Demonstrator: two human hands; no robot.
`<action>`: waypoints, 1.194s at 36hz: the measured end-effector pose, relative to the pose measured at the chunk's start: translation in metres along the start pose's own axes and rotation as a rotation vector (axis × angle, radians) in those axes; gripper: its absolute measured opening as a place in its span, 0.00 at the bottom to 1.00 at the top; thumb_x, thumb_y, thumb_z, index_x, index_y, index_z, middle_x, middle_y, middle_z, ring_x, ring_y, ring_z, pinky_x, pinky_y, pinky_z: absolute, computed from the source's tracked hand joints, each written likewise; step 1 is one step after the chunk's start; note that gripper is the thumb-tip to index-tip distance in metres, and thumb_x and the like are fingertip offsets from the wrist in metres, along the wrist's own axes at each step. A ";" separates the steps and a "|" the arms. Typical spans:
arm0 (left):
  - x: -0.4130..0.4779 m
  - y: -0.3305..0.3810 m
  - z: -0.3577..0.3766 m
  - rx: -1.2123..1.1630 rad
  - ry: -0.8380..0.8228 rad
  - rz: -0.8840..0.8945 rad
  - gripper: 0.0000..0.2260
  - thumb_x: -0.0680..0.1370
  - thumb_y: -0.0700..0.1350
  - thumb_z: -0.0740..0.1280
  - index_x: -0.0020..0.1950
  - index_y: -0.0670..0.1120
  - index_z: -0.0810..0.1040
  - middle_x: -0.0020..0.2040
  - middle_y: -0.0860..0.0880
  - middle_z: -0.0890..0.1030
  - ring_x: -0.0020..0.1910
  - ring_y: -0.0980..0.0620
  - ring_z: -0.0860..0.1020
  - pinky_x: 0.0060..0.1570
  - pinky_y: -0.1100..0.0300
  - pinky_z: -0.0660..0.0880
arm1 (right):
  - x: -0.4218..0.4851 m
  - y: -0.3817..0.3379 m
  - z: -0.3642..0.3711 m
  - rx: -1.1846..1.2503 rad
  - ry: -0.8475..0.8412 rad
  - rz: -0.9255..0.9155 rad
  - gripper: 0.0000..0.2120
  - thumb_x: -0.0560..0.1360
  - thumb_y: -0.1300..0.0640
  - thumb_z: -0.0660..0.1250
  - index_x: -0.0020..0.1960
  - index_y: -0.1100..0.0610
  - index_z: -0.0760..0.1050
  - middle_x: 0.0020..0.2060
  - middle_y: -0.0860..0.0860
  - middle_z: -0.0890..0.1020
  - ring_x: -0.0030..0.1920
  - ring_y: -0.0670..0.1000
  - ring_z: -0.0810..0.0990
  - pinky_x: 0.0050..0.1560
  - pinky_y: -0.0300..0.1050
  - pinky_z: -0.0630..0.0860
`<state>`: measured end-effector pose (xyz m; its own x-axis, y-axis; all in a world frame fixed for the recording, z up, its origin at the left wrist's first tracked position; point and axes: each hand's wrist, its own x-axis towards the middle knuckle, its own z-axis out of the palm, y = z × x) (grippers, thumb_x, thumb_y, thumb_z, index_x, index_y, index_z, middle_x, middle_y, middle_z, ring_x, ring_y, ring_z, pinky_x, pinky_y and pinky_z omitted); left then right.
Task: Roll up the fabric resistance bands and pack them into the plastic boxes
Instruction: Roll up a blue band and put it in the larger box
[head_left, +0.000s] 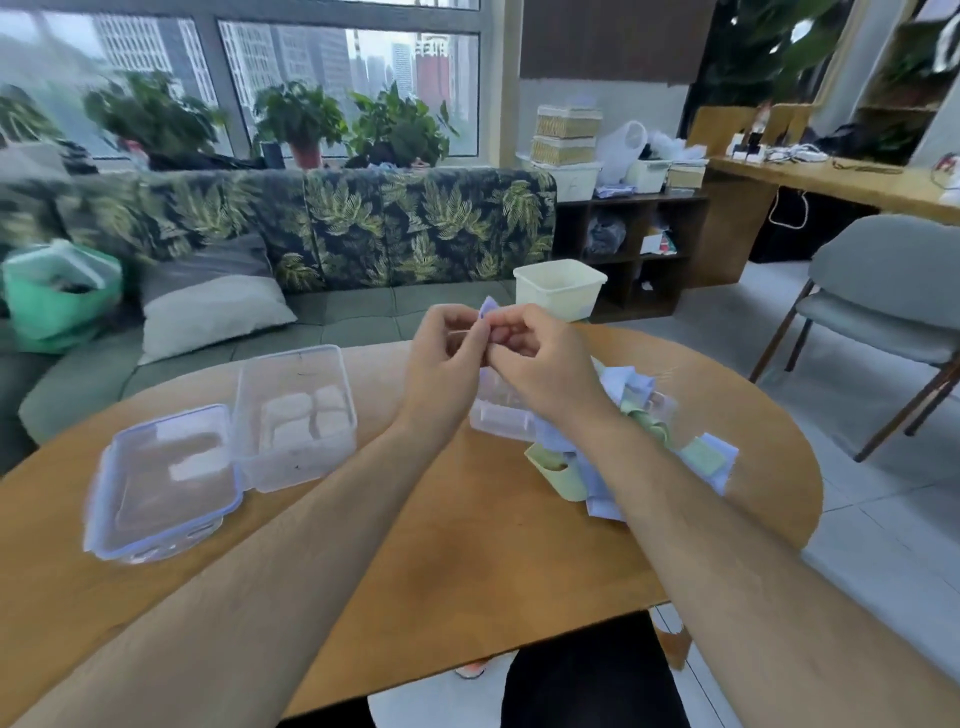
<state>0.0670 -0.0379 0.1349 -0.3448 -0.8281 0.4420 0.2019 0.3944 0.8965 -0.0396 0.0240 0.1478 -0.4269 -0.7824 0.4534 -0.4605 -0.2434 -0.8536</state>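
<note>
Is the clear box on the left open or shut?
Open: the clear box has no cover on; its blue-rimmed lid lies beside it.

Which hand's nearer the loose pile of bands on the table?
Right. The right hand is raised just up-left of the pile of bands; the left hand sits farther left, beyond the right one. Both pinch a lilac band.

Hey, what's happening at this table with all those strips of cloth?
A person holds a small lavender band up over the wooden table, pinched between the left hand and right hand, apparently rolling it. A loose pile of lavender and green bands lies to the right, by a clear box partly behind the hands. On the left, an open box already holds a few pale rolls.
</note>
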 end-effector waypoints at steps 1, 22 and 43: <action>0.006 0.002 -0.007 0.030 0.026 0.008 0.02 0.82 0.40 0.65 0.52 0.43 0.78 0.46 0.49 0.83 0.45 0.54 0.82 0.47 0.57 0.80 | 0.002 -0.004 0.002 -0.001 -0.010 -0.013 0.11 0.74 0.66 0.67 0.53 0.58 0.83 0.44 0.52 0.84 0.42 0.46 0.82 0.45 0.36 0.78; 0.061 0.053 -0.089 0.180 0.213 0.100 0.08 0.82 0.45 0.67 0.43 0.50 0.78 0.31 0.60 0.75 0.33 0.62 0.70 0.36 0.67 0.68 | 0.072 -0.071 0.063 -0.076 -0.062 -0.148 0.06 0.81 0.58 0.66 0.46 0.58 0.75 0.33 0.46 0.73 0.30 0.40 0.68 0.35 0.34 0.66; -0.009 0.039 -0.108 0.130 -0.058 -0.178 0.09 0.84 0.47 0.63 0.48 0.44 0.75 0.34 0.47 0.77 0.27 0.49 0.74 0.23 0.59 0.69 | 0.010 -0.054 0.052 0.120 -0.373 0.356 0.10 0.80 0.58 0.69 0.41 0.59 0.74 0.34 0.57 0.79 0.25 0.50 0.73 0.25 0.40 0.69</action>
<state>0.1773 -0.0580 0.1619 -0.4173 -0.8664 0.2743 0.0146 0.2954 0.9553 0.0213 -0.0010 0.1850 -0.2241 -0.9742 0.0270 -0.2362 0.0274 -0.9713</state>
